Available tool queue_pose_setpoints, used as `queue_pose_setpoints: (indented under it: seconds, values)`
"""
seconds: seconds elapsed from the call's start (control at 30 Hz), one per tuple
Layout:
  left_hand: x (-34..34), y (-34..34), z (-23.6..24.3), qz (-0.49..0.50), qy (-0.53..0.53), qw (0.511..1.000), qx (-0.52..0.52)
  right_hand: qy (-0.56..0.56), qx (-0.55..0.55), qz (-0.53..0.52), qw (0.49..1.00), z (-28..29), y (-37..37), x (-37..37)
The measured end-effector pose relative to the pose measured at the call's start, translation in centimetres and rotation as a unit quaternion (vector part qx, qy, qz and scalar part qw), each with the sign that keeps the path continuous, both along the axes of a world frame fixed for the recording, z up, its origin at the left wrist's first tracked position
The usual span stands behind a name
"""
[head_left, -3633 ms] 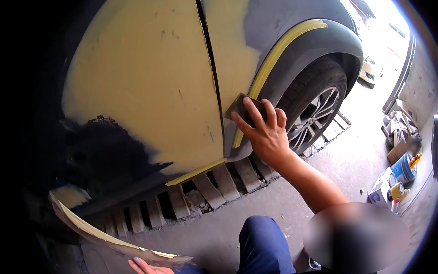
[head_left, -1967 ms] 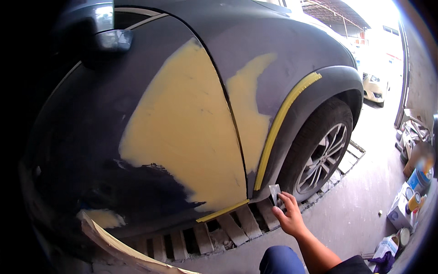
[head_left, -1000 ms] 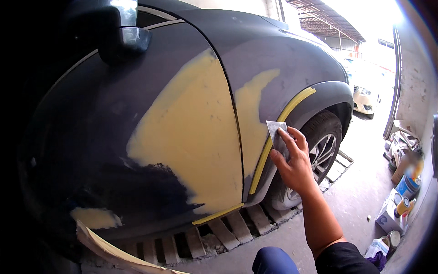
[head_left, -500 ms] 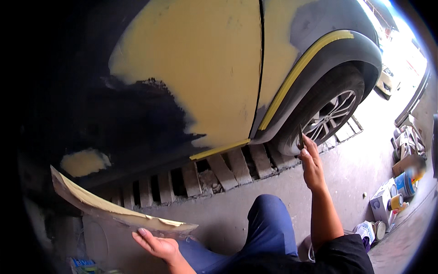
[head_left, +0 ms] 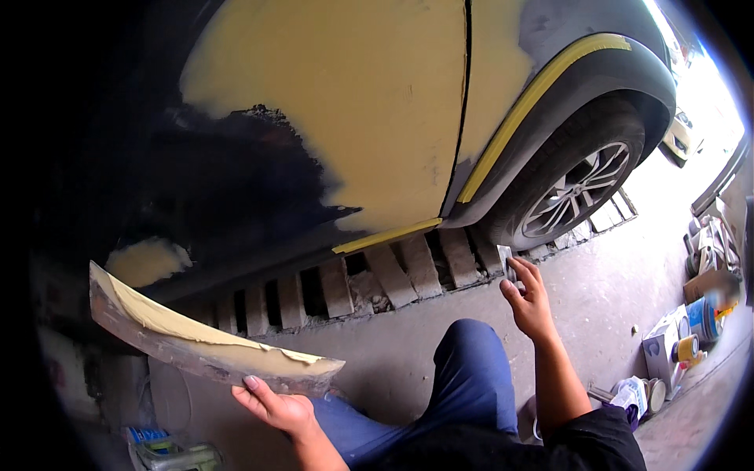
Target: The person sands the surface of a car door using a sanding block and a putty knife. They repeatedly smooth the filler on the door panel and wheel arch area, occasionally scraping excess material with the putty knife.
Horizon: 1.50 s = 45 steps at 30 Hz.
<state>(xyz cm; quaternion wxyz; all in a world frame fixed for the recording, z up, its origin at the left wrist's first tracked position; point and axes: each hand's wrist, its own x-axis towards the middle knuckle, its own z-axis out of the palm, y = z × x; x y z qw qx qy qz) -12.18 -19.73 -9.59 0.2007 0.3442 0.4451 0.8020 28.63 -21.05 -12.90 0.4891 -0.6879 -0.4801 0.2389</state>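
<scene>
My left hand grips the lower edge of a long, slightly curved board, its thumb on the top face. A thick band of pale yellow body filler lies along the board's upper side. My right hand is closed on a small flat-bladed putty knife, blade up, apart from the car. Before me the dark car body carries a large patch of yellow filler across its door, and a smaller filler patch sits low at the left.
Yellow masking tape follows the wheel arch above the wheel. A slatted floor drain runs under the car. At right on the concrete floor stand a white box, a blue can and other cans. My knee is between my arms.
My right hand has turned the putty knife so its blade face shows, and it sits lower relative to the wheel. The board now tilts more of its face into view. The whole view has shifted slightly.
</scene>
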Motion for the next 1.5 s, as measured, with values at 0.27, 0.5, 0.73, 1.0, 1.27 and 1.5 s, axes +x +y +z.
queue_pose_setpoints:
  seconds: [0.27, 0.5, 0.73, 1.0, 1.27, 1.5]
  values:
    - [0.8, -0.4, 0.8, 0.028, -0.059, 0.998, 0.012, -0.049, -0.005, 0.06, 0.997, 0.9, 1.0, -2.0]
    - [1.3, -0.2, 0.9, -0.06, 0.011, 0.995, 0.079, -0.136, 0.068, 0.149, 0.977, 2.9, 1.3, -6.3]
    - [2.3, -0.5, 0.5, -0.063, 0.036, 0.995, 0.073, -0.243, 0.17, 0.239, 0.925, 7.1, 2.3, -11.9]
    - [4.6, -1.0, 1.6, -0.081, 0.054, 0.994, 0.045, -0.269, 0.234, 0.294, 0.887, 11.0, 1.9, -17.7]
    - [4.8, 0.6, 2.4, -0.027, 0.099, 0.994, 0.035, -0.347, 0.118, 0.302, 0.88, 6.7, 1.4, -14.9]
    - [2.4, 0.7, -0.2, -0.033, 0.068, 0.996, 0.047, -0.237, 0.176, 0.204, 0.934, 9.0, 3.2, -8.4]
